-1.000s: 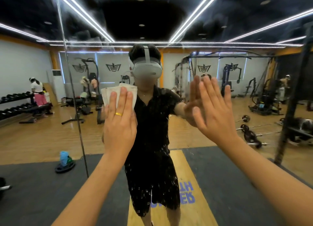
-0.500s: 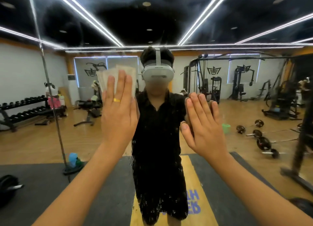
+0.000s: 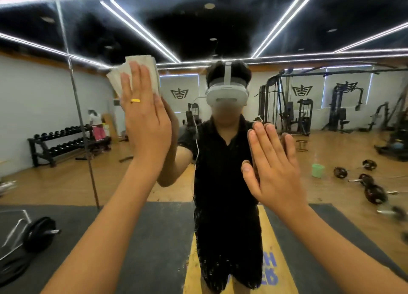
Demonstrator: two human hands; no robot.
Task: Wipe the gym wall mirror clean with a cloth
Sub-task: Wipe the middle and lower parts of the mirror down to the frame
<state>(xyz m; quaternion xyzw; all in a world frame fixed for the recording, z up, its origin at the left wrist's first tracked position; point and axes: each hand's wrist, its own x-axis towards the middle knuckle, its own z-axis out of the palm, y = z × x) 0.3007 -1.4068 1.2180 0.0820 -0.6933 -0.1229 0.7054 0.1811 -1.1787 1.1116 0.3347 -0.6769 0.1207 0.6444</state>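
Note:
The wall mirror [image 3: 309, 121] fills the view and reflects the gym and me in a black shirt with a white headset. My left hand [image 3: 143, 119], wearing a yellow ring, presses a folded whitish cloth [image 3: 141, 68] flat against the glass with straight fingers, up at head height. The cloth sticks out above and to the left of my fingers. My right hand [image 3: 273, 168] lies flat on the glass lower down, at chest height, fingers straight and holding nothing. Small droplets speckle the glass over my reflected torso.
A vertical mirror seam [image 3: 79, 126] runs left of my left hand. Reflected in the glass are a dumbbell rack [image 3: 59, 141], weight machines [image 3: 287, 108], a green bucket [image 3: 318, 170], barbells on the wood floor [image 3: 366, 183] and another person by the rack.
My left hand has slid the cloth upward and a little right on the glass. My right hand stays flat on the mirror, now lower relative to the left. My view has shifted right.

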